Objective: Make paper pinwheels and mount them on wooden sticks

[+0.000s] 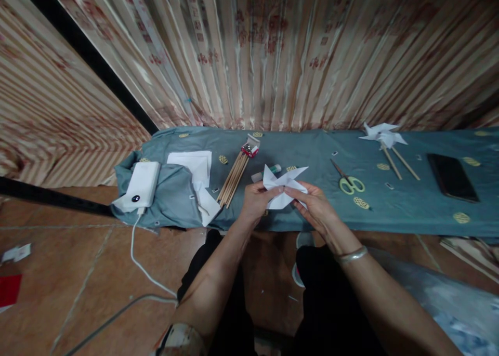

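Note:
A white paper pinwheel [287, 179] is held between my hands above the front of the cloth-covered bench. My left hand [257, 200] grips its left side, thumb pressed near the centre. From the right, my right hand [314, 202] pinches it, with that thumb also near the middle. Just behind the paper lies a glue stick [275, 169], partly hidden by it. Several wooden sticks [234, 179] lie to the left, their far ends near a small red box [250, 147] of shiny metal pieces. Scissors with green handles [351, 184] rest to the right.
Two paper pinwheels on sticks [384, 135] and a black phone [452, 176] lie at the right of the bench [312, 148]. White paper sheets [191, 161] and a white power bank [143, 184] with a cable [133, 247] are at the left. A curtain [265, 54] hangs behind.

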A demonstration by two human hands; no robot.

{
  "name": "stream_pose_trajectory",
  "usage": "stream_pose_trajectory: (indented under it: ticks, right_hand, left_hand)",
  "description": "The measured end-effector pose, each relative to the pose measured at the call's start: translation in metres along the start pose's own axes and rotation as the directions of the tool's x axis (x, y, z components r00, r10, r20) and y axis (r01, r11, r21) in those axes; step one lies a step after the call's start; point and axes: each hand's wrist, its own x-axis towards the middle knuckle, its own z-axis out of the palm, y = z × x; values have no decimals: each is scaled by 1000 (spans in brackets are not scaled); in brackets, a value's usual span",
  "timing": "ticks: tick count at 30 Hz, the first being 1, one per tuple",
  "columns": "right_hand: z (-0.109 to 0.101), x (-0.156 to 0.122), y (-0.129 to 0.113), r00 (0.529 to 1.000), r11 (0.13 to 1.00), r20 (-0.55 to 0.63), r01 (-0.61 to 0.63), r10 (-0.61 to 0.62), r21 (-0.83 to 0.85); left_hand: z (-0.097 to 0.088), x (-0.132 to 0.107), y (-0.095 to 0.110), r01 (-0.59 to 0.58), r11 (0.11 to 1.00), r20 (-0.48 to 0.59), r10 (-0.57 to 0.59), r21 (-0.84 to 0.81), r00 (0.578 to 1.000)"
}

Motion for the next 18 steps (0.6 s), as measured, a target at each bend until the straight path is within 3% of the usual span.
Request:
stream_pose_trajectory:
  ticks: [18]
  right_hand:
    - [0,0,2,1000,1000,12,19,-20,24]
  left_hand:
    - [1,0,0,-3,1000,-9,3,3,1000]
